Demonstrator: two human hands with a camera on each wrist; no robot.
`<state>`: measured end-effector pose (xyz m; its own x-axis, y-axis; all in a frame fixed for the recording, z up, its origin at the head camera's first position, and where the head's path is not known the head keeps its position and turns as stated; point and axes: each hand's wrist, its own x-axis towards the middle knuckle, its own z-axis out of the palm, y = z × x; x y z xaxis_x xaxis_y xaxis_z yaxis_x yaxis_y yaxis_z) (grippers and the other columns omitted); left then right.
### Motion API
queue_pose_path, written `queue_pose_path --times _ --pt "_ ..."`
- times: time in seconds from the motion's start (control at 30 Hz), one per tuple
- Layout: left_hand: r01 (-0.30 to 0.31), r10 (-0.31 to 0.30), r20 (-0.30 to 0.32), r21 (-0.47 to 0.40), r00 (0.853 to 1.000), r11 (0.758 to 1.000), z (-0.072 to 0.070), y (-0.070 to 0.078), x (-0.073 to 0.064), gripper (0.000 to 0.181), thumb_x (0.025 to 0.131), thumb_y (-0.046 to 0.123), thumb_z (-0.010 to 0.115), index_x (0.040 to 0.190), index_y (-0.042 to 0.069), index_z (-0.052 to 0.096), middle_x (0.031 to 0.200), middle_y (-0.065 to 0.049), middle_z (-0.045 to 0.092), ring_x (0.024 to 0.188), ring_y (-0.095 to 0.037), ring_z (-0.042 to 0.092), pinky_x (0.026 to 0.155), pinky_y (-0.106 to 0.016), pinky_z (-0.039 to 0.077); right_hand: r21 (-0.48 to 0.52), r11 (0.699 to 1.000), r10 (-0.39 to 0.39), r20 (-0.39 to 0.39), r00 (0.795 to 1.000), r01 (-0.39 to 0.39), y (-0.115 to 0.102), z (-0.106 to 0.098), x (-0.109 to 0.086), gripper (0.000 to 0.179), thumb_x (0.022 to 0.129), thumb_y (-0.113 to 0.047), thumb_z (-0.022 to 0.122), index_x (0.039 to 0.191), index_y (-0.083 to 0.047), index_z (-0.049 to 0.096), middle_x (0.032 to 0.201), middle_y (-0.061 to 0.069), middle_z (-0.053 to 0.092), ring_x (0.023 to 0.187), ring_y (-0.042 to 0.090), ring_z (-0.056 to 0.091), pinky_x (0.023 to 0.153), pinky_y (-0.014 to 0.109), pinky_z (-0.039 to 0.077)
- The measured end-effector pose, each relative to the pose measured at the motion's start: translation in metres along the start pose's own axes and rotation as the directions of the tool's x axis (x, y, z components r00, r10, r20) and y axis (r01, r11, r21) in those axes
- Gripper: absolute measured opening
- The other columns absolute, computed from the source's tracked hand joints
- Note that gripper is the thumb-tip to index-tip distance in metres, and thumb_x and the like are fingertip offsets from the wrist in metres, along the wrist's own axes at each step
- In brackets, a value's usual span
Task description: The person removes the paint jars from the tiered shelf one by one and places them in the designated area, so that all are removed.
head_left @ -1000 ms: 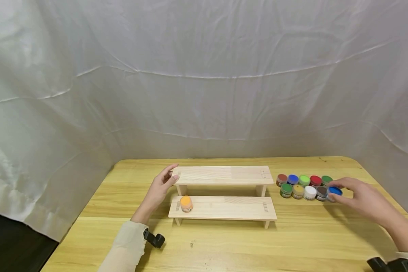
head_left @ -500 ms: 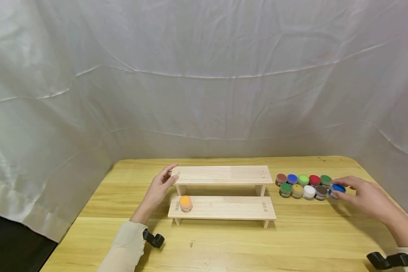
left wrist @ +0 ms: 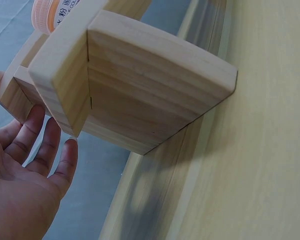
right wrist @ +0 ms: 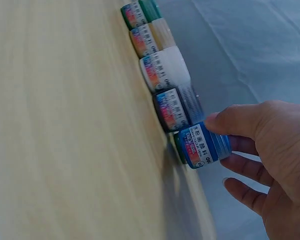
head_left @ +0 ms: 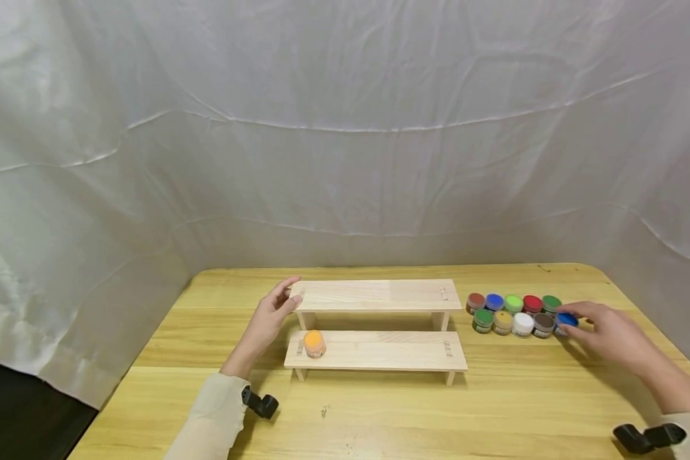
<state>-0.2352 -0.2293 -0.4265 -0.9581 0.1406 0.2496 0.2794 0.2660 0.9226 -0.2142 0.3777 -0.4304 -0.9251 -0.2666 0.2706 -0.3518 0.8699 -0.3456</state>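
My right hand (head_left: pixel 621 335) pinches a blue paint jar (right wrist: pixel 197 146) between thumb and fingers at the right end of the front row of jars. A dark brown jar (right wrist: pixel 172 109) stands beside it, and a white jar (head_left: pixel 523 324) comes after that. Over on the left, my left hand (head_left: pixel 269 316) holds the left end of the upper board (head_left: pixel 374 296) of a two-step wooden stand, thumb on top. An orange paint jar (head_left: pixel 314 344) rests on the lower board (head_left: pixel 391 351), near its left end.
Behind the front row stands a second row of jars, among them a red jar (head_left: pixel 532 304) and a light green jar (head_left: pixel 513 303). Grey cloth (head_left: pixel 345 191) hangs around the back and sides of the wooden table (head_left: pixel 391 415).
The blue jar shifted right with my right hand, away from the dark brown jar, then came back left beside it. My left hand has stayed at the stand.
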Motion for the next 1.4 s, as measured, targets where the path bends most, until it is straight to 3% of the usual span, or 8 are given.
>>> queue_pose_path --times 0.27,0.57,0.77,0.93,1.17,1.4 --pt "-0.001 0.001 -0.002 -0.020 1.000 1.000 0.000 0.000 0.000 0.050 0.101 0.017 0.056 0.146 0.002 0.041 0.099 -0.006 0.045 0.085 -0.016 0.045 0.077 -0.029 0.044 -0.019 1.000 0.012 0.021 1.000 -0.012 0.002 0.007 0.001 0.038 0.089 -0.021 0.073 0.120 0.000 0.065 0.114 0.030 0.061 0.098 0.052 0.058 0.074 0.064 0.047" --pt "0.004 -0.004 -0.013 -0.012 1.000 1.000 0.001 -0.001 0.001 0.049 0.100 0.021 0.058 0.145 0.005 0.045 0.097 -0.007 0.046 0.085 -0.017 0.045 0.079 -0.037 0.044 -0.011 1.000 0.029 0.022 0.999 -0.029 -0.001 0.003 0.001 0.038 0.090 -0.022 0.073 0.122 -0.003 0.064 0.122 0.032 0.057 0.100 0.053 0.057 0.077 0.065 0.045" --pt "0.009 -0.009 -0.013 -0.015 1.000 1.000 0.001 -0.001 0.001 0.049 0.100 0.020 0.058 0.144 0.004 0.045 0.097 -0.007 0.045 0.085 -0.016 0.045 0.077 -0.033 0.044 -0.029 0.999 0.026 0.021 0.999 -0.025 -0.008 -0.003 0.001 0.041 0.090 -0.025 0.073 0.123 -0.002 0.064 0.120 0.030 0.059 0.103 0.053 0.055 0.077 0.064 0.045" --pt "0.028 -0.028 -0.002 -0.018 1.000 0.999 0.000 0.007 0.000 0.047 0.101 0.013 0.055 0.145 0.001 0.043 0.097 -0.008 0.045 0.084 -0.017 0.044 0.076 -0.028 0.042 -0.056 0.998 -0.019 0.005 1.000 0.019 -0.018 -0.007 0.001 0.040 0.089 -0.028 0.073 0.120 -0.002 0.066 0.116 0.028 0.062 0.105 0.052 0.055 0.077 0.064 0.045" --pt "0.023 -0.023 0.018 0.010 1.000 1.000 0.002 0.034 -0.008 0.047 0.101 0.009 0.053 0.144 -0.006 0.040 0.095 -0.007 0.045 0.083 -0.016 0.044 0.074 -0.024 0.041 -0.043 0.997 -0.070 -0.003 0.998 0.070 -0.038 -0.011 0.002 0.037 0.088 -0.032 0.074 0.117 -0.009 0.069 0.114 0.021 0.065 0.108 0.048 0.055 0.079 0.063 0.044" --pt "0.029 -0.029 0.017 0.008 0.999 1.000 0.002 0.036 -0.009 0.046 0.101 0.010 0.054 0.144 -0.002 0.042 0.095 -0.007 0.045 0.083 -0.016 0.044 0.075 -0.024 0.042 -0.049 0.988 -0.150 -0.012 0.989 0.150 -0.058 -0.010 0.002 0.034 0.086 -0.032 0.076 0.115 -0.015 0.070 0.105 0.005 0.069 0.102 0.037 0.061 0.078 0.058 0.047"
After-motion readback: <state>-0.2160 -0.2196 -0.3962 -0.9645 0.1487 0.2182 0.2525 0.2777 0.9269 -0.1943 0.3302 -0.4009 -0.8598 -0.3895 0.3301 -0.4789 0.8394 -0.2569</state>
